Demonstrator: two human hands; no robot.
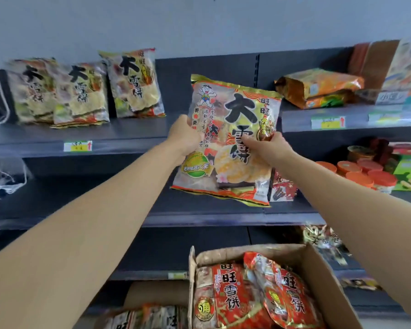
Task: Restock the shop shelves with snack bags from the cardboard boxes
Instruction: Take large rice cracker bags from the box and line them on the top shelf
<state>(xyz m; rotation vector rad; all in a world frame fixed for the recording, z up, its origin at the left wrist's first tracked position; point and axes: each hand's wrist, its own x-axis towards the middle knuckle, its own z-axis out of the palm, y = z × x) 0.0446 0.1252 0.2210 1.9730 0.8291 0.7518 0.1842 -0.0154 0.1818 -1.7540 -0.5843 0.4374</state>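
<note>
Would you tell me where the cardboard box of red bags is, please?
Head view, lower right: the cardboard box sits beneath the held snack bag and right forearm.

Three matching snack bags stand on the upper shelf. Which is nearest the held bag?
The rightmost bag; the other two overlap further left, away from the held bag.

The snack bag [230,138], a yellow-and-red printed pack, is upright and slightly tilted, gripped at its side edges by the left hand [183,136] and right hand [268,148]. Three matching bags [78,91] stand on the shelf [128,129] up-left of the left hand. The open cardboard box [318,269] below the right hand holds red bags [228,298].
</note>
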